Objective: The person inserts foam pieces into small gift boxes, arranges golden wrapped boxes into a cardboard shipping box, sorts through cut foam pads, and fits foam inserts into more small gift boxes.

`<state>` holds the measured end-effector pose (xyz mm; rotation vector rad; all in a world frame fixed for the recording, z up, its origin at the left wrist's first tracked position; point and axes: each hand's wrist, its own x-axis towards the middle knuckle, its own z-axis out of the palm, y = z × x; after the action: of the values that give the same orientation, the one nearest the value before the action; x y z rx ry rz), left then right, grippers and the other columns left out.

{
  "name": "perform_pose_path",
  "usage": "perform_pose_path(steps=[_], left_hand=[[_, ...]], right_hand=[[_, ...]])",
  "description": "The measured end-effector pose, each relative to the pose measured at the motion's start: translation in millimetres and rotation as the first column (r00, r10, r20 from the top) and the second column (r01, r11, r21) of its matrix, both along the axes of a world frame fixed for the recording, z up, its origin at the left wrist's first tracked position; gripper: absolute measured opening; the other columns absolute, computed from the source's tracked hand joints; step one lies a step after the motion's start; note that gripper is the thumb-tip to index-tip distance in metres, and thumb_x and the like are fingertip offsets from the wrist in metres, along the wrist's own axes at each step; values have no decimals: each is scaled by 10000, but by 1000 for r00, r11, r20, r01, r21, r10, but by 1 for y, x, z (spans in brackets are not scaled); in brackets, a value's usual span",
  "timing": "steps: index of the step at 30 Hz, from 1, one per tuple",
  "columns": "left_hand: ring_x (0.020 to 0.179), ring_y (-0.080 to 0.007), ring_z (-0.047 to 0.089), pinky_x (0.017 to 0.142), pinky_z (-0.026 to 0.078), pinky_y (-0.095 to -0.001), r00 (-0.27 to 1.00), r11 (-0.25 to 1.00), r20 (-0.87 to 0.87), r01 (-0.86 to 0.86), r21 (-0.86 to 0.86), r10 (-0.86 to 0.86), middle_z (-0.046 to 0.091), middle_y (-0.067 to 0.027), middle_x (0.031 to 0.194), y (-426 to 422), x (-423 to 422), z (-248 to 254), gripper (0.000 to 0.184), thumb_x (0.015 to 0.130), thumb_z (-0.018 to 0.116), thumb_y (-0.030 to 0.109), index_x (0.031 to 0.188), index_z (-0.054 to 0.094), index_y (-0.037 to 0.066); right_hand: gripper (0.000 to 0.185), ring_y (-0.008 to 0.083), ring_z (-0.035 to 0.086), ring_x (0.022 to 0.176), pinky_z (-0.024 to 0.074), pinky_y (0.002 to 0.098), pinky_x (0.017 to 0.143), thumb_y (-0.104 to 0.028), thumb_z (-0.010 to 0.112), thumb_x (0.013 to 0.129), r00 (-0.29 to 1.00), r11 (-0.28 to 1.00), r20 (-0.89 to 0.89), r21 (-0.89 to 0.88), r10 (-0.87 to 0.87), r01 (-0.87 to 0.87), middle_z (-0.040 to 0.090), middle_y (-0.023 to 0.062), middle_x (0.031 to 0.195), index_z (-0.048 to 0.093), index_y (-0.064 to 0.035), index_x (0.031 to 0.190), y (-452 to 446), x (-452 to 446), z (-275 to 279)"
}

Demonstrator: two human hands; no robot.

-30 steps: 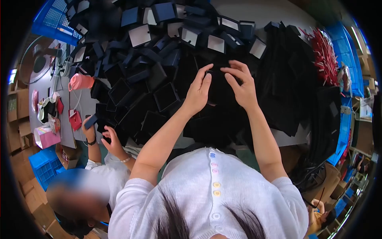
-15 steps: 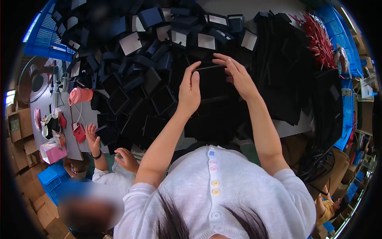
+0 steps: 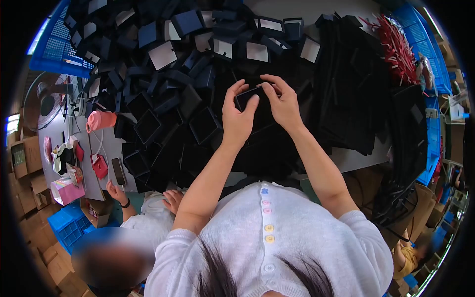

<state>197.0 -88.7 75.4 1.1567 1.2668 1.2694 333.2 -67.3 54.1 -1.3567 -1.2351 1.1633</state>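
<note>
A black box-like piece point(image 3: 257, 105) is held between my two hands above the dark pile. My left hand point(image 3: 238, 115) grips its left side, with the thumb on its near part and the fingers curled at the far side. My right hand point(image 3: 283, 103) holds the right side, thumb on the top edge and fingers bent over the far corner. Dark fabric or flat black pieces lie beneath both hands, too dark to separate. To the left, open black box parts point(image 3: 204, 123) lie close to my left hand.
Many navy boxes point(image 3: 188, 22) with pale insides lie heaped beyond. Black strips point(image 3: 346, 89) are stacked at right, near red ribbons point(image 3: 396, 49) and a blue crate point(image 3: 428, 49). At left sit a pink cup point(image 3: 100, 120), a phone point(image 3: 118, 171) and a co-worker's hand point(image 3: 117, 193).
Both my hands have come closer together and closed on the black piece. The co-worker's hands have moved lower, and the small box once held there is gone from the hand.
</note>
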Motion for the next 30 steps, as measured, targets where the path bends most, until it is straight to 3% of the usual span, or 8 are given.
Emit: perform_pose_path(steps=[4, 6, 8, 10, 14, 20, 24, 30], left_hand=[[1127, -268, 570, 993, 433, -354, 894, 993, -438, 113, 14, -95, 576, -146, 1236, 21, -59, 0, 602, 764, 707, 46, 1324, 487, 65], [1175, -305, 537, 1036, 395, -389, 969, 991, -244, -78, -113, 49, 559, -166, 1248, 39, -119, -4, 623, 754, 735, 91, 1324, 485, 65], [1207, -325, 500, 1054, 365, -411, 431, 911, -804, -237, 337, 409, 549, -170, 1253, 56, -168, -14, 586, 751, 751, 128, 1285, 521, 61], [1221, -345, 469, 1050, 357, -426, 321, 823, -758, -237, 516, 567, 536, -175, 1256, 75, -163, 3, 556, 753, 751, 142, 1259, 538, 54], [1136, -376, 545, 972, 439, -399, 679, 959, -718, 71, 274, 155, 574, -183, 1196, 149, -111, -37, 468, 777, 670, 65, 1229, 553, 34], [1194, -366, 494, 991, 432, -422, 478, 945, -875, 246, 218, 77, 494, -139, 1307, 243, -66, -131, 550, 789, 672, 62, 1309, 494, 73], [1109, -365, 537, 878, 467, -429, 371, 914, -922, 327, 239, 108, 566, -156, 1157, 245, -80, -115, 256, 763, 671, 93, 993, 567, 47], [806, -321, 659, 691, 538, -433, 806, 992, -581, -62, 106, 113, 644, -181, 999, 190, -94, -77, 377, 903, 525, 125, 1269, 481, 46]], right_hand=[[315, 158, 645, 975, 511, 257, 783, -139, 555, 967, 935, 983, -356, -172, -10, -55, 679, 106, 1055, 543, -12, 1254, 6, 8, -2], [337, 190, 663, 970, 532, 285, 780, -189, 578, 956, 992, 982, 37, -139, -122, 126, 687, 125, 1054, 549, -8, 1239, 11, 28, -28], [430, 221, 680, 942, 537, 305, 790, -301, 626, 926, 950, 991, 305, -87, -71, 101, 696, 147, 1022, 552, -11, 1236, 8, 35, -60], [588, 294, 693, 875, 546, 378, 785, -461, 698, 828, 819, 970, 569, -231, 74, 73, 700, 164, 956, 571, -20, 1197, 2, 18, -64], [609, 323, 682, 796, 544, 403, 697, -392, 767, 779, 810, 948, 557, -319, 185, 3, 675, 173, 853, 549, 13, 1178, 1, -21, -81], [280, 281, 651, 788, 501, 335, 648, -164, 696, 865, 882, 941, 327, 133, -338, 311, 650, 176, 927, 556, 15, 1029, 0, -5, -114], [317, 130, 630, 800, 530, 254, 623, -211, 659, 907, 832, 858, -212, -181, -512, 482, 656, 48, 961, 559, -19, 1139, 12, 19, -70], [305, 132, 631, 853, 532, 280, 664, -204, 650, 915, 871, 910, -267, -171, -412, 378, 635, 41, 992, 517, -52, 1143, 7, 52, -21]])
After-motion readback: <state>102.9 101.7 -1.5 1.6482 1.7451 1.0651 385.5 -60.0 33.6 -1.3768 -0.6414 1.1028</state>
